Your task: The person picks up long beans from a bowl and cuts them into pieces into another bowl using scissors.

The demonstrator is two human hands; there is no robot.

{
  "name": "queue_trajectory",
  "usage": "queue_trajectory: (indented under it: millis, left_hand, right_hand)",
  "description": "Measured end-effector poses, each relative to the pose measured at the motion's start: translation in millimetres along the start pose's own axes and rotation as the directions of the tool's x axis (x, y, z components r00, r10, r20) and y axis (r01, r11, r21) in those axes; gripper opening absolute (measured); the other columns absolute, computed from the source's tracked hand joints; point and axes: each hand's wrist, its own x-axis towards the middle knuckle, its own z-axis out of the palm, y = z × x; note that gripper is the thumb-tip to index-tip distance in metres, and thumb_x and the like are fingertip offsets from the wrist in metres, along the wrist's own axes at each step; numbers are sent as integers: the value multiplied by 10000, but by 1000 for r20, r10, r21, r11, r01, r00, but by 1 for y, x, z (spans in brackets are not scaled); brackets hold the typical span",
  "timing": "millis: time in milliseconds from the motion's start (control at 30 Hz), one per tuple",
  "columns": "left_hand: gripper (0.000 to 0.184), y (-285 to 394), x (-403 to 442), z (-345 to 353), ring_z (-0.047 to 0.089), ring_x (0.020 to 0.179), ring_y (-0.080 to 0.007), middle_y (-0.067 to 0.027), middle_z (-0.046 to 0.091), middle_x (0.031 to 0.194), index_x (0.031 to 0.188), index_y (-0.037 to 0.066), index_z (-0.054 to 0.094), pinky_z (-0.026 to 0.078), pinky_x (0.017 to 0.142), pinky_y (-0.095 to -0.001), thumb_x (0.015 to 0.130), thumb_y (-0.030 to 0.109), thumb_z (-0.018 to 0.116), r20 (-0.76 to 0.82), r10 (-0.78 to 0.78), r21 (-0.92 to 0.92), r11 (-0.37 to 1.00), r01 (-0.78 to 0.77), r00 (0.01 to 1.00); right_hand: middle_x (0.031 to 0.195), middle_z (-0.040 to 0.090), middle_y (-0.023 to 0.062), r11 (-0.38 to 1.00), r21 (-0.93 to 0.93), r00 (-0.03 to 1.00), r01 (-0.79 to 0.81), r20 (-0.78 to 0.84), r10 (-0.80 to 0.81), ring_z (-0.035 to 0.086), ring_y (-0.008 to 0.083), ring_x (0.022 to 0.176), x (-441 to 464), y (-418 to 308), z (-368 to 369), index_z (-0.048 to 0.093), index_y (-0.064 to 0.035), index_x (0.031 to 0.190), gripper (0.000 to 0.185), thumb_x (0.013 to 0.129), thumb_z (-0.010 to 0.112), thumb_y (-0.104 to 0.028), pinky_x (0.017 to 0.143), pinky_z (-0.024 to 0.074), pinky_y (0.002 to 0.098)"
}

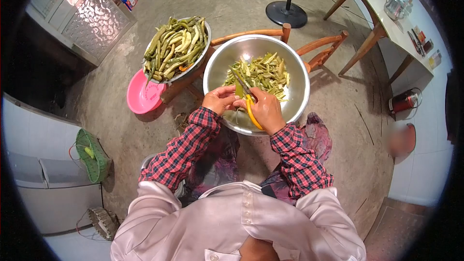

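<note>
Pinching green pepper, left hand; gripping scissors, right hand.
Held above a metal bowl of cut pieces, near a heaped pepper bowl, pink basin and wooden chair.

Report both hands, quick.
Left hand: closed, fingers pinching a green vegetable piece over the metal bowl.
Right hand: closed around the yellow-handled scissors.

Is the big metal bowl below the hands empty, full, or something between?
Partly full: cut green pieces lie in the bottom of the metal bowl, and its bare wall shows around them.
</note>
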Motion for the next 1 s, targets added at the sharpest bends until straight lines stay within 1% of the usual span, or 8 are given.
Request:
queue_trajectory:
  millis: [367, 467, 567, 633, 667, 833, 967, 1000]
  left_hand:
    - [445, -15, 18, -20, 615, 995, -166, -87, 611, 1150, 1300, 80, 498, 545, 808, -299, 880, -25, 602, 72, 57, -202, 979, -41, 996]
    - [434, -8, 18, -25, 591, 1021, -167, -87, 593, 1177, 1303, 113, 491, 530, 844, -324, 900, -31, 560, 53, 42, -264, 964, -27, 998]
    - [399, -4, 16, -27, 590, 1011, -159, -90, 600, 1167, 1286, 108, 506, 519, 848, -334, 906, -1, 564, 32, 9, -282, 960, 0, 999]
    - [403, -1, 14, -24, 606, 961, -150, -85, 627, 1116, 1276, 105, 515, 520, 824, -313, 892, 22, 602, 27, 2, -305, 952, 7, 1000]
    - [402, -5, 15, -25, 616, 923, -147, -81, 642, 1071, 1267, 97, 528, 522, 806, -301, 880, 37, 621, 30, 70, -232, 971, -61, 997]
    - [404, -6, 9, -16, 661, 787, -149, -89, 697, 928, 1219, 35, 577, 536, 729, -259, 831, 77, 681, -100, 353, 256, 913, -319, 930]
    - [397, -2, 8, -13, 677, 834, -169, -138, 695, 1008, 1228, -11, 555, 534, 730, -268, 849, 43, 658, -123, 366, 285, 903, -321, 922]
    - [393, -1, 7, -12, 679, 844, -168, -141, 695, 1016, 1220, -15, 562, 540, 730, -267, 844, 48, 659, -127, 361, 228, 917, -327, 924]
  right_hand:
    - [671, 611, 188, 984, 32, 979, -173, 114, 169, 631, 384, 670, 7, -5, -16, 634, -8, 849, 530, 740, 751, -513, 578, 473, 436]
    - [655, 591, 177, 970, 216, 988, -114, 130, 87, 608, 345, 622, 5, 7, -5, 628, 4, 843, 544, 731, 765, -511, 564, 455, 415]
    - [642, 566, 165, 950, 234, 954, -205, 263, 141, 552, 302, 572, 6, -3, -13, 617, 10, 805, 541, 730, 773, -502, 549, 433, 392]
    - [632, 539, 112, 953, 238, 956, -188, 267, 122, 486, 166, 580, 5, 0, -11, 638, 11, 857, 453, 757, 787, -405, 533, 399, 324]
    - [627, 526, 85, 954, 239, 956, -180, 269, 113, 454, 98, 584, 5, 1, -10, 649, 12, 883, 411, 770, 794, -356, 525, 381, 290]
    - [619, 526, 77, 966, 204, 955, -162, 278, 102, 445, 97, 579, 6, -4, -16, 650, 17, 884, 426, 759, 800, -362, 522, 376, 286]
    - [603, 513, 70, 969, 199, 964, -145, 249, 93, 432, 103, 567, 6, -10, -18, 646, 18, 871, 426, 752, 805, -359, 516, 368, 290]
    - [617, 532, 104, 968, 208, 966, -143, 243, 91, 483, 178, 576, 6, -9, -18, 636, 16, 836, 464, 740, 796, -408, 527, 393, 320]
